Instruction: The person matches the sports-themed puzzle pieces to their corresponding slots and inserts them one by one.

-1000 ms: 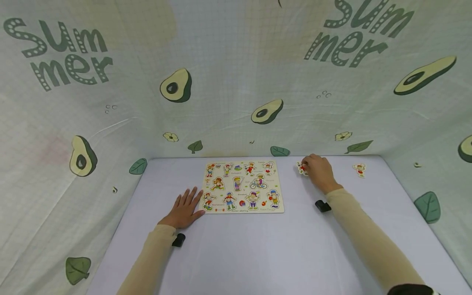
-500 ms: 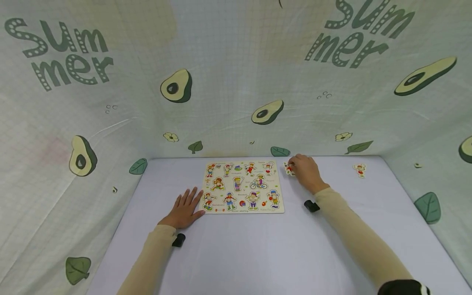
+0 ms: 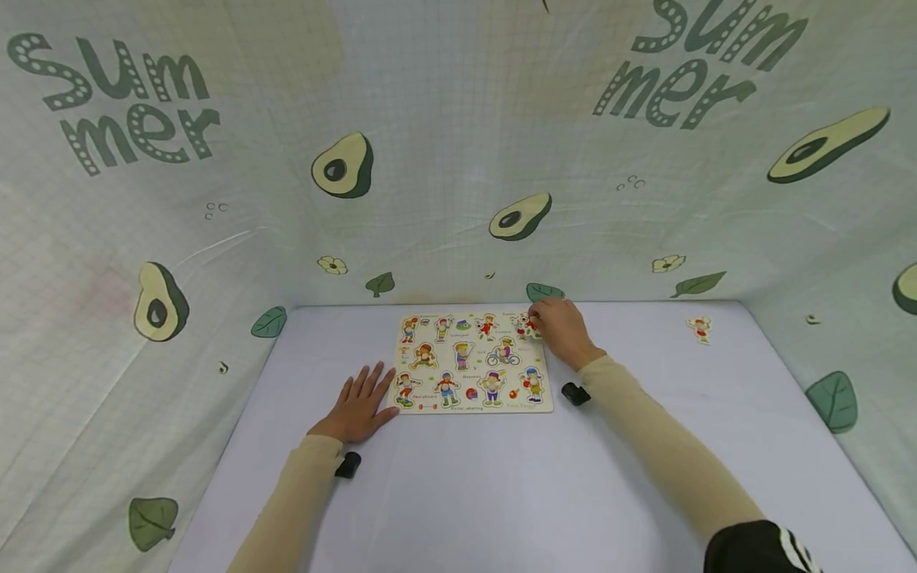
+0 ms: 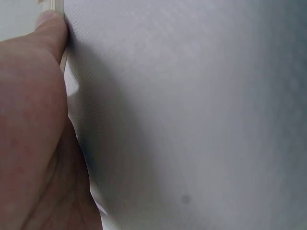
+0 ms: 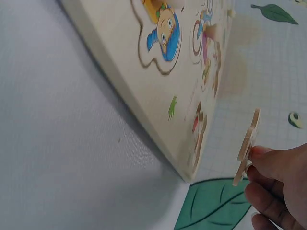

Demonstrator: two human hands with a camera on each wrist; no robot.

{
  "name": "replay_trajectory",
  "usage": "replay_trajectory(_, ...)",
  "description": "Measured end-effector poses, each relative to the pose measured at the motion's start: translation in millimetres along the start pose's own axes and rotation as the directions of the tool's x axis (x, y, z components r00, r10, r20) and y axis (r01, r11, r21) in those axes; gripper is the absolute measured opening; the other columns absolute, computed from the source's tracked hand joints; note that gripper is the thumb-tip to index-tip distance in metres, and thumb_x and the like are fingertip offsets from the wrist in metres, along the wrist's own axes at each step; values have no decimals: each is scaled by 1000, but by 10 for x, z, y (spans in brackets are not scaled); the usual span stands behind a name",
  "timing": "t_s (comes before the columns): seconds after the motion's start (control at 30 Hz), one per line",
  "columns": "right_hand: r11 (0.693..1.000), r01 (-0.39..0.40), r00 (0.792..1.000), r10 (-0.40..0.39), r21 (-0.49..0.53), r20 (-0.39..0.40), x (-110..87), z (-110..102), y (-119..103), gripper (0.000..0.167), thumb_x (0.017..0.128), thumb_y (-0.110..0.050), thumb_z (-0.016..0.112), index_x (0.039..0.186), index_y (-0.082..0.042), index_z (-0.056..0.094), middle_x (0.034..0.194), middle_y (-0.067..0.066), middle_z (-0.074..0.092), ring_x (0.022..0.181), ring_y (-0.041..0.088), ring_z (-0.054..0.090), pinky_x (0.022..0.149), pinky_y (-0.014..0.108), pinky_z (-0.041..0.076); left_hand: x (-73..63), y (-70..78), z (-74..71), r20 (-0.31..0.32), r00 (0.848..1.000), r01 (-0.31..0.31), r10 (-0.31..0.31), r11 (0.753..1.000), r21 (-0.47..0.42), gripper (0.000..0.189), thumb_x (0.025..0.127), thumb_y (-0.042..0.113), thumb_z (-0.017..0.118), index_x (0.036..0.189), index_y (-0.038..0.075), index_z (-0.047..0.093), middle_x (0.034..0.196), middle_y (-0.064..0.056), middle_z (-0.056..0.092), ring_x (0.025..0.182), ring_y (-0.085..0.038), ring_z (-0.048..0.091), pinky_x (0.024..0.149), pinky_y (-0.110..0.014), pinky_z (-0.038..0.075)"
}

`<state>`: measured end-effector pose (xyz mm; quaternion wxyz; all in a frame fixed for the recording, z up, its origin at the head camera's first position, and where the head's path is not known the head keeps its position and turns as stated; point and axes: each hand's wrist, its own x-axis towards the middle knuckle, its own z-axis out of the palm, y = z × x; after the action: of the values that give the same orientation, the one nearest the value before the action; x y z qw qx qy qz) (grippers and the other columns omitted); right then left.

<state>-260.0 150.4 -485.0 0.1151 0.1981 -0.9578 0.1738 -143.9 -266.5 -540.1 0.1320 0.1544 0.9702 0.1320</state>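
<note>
A wooden puzzle board [image 3: 494, 411] with pictures of children at different sports lies on the table. My right hand [image 3: 562, 330] holds a small puzzle piece [image 5: 247, 143] over the board's far right corner. In the right wrist view its thumb and fingers pinch the thin wooden piece, which is tilted and clear of the board's face. My left hand [image 3: 356, 407] rests palm down with spread fingers at the board's left edge. The left wrist view shows the thumb [image 4: 53, 31] against the board's side. Another figure-shaped puzzle piece [image 3: 700, 329] lies at the far right.
White cloth covers the table [image 3: 458, 493]. A curtain [image 3: 430, 103] printed with avocados, leaves and lettering hangs behind and on both sides, close to the board's far edge. A small black device [image 3: 575, 394] sits at the right wrist, another black device [image 3: 348, 465] at the left.
My right hand has carried the puzzle piece leftward, from the table right of the board to over its far right corner. The left hand has stayed put.
</note>
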Motion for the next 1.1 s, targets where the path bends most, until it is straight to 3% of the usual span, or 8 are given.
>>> replay_trajectory(0.27,999,45,999,-45,22,15,145,168,-194,7,100,-4,72,105,-2,77,100,12,74,97,30,69,98,49,53,3,7,-13,3,1000,3,-3,1000,-1,81,108,45,56,169,5,21,176,-24,9,161,-50,3,127,-69,4)
replay_trajectory(0.53,993,111,994,-112,37,11,276,346,-310,5,99,-3,73,102,-2,77,97,12,74,92,29,69,89,46,56,7,-25,10,3,1000,-5,5,1000,-5,80,108,45,55,169,5,20,176,-24,9,161,-50,3,127,-69,5)
replay_trajectory(0.77,993,116,992,-116,2,40,375,426,-410,5,101,-7,71,100,-4,76,94,10,72,89,28,68,84,45,54,-18,-5,-20,25,1000,-14,14,1000,-10,85,109,58,46,170,7,17,176,-23,5,161,-49,0,128,-68,2)
replay_trajectory(1.1,991,126,990,-123,-45,62,472,494,-501,5,98,-6,75,102,-2,77,97,12,74,93,31,70,86,46,55,19,-15,8,1,1000,-2,2,1000,-2,81,108,47,55,169,6,21,176,-23,10,161,-50,4,127,-69,6)
